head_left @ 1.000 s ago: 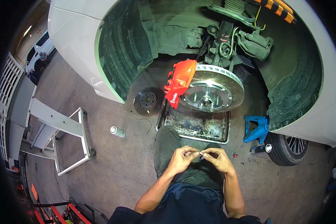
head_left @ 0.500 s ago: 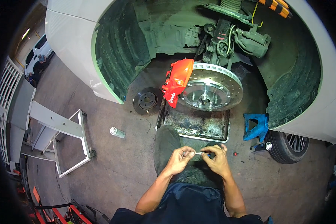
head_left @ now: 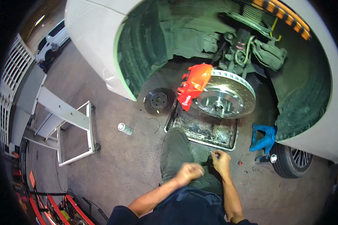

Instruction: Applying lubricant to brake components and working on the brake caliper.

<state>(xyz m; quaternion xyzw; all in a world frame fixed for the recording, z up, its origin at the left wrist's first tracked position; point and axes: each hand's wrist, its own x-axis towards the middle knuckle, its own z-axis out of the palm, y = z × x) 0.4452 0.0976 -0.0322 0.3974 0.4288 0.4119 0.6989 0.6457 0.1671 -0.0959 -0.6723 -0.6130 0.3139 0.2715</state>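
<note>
My left hand (head_left: 190, 173) is blurred over my lap, its fingers curled together; a pale speck shows at its fingertips, too small to name. My right hand (head_left: 221, 162) is in front of my right knee. Its fingers pinch something small with a pale tip and a bit of blue, mostly hidden. Beyond my knees, a drilled brake disc (head_left: 238, 98) with a shiny metal hub hangs under the wheel arch, a red brake caliper (head_left: 194, 84) on its left side. Below them lies a dirty metal drip tray (head_left: 210, 129).
An old brake disc (head_left: 159, 101) lies on the floor left of the tray, with a spray can (head_left: 125, 128) nearer. At right are a blue stand (head_left: 264, 138), a dark can (head_left: 266, 159), a small red cap (head_left: 240, 163) and a wheel (head_left: 294, 159). A white wheeled frame (head_left: 77, 157) stands left.
My hands have come apart from the small white thing they held between them. The left has moved down toward my lap, the right slightly. The whole view has shifted and tilted.
</note>
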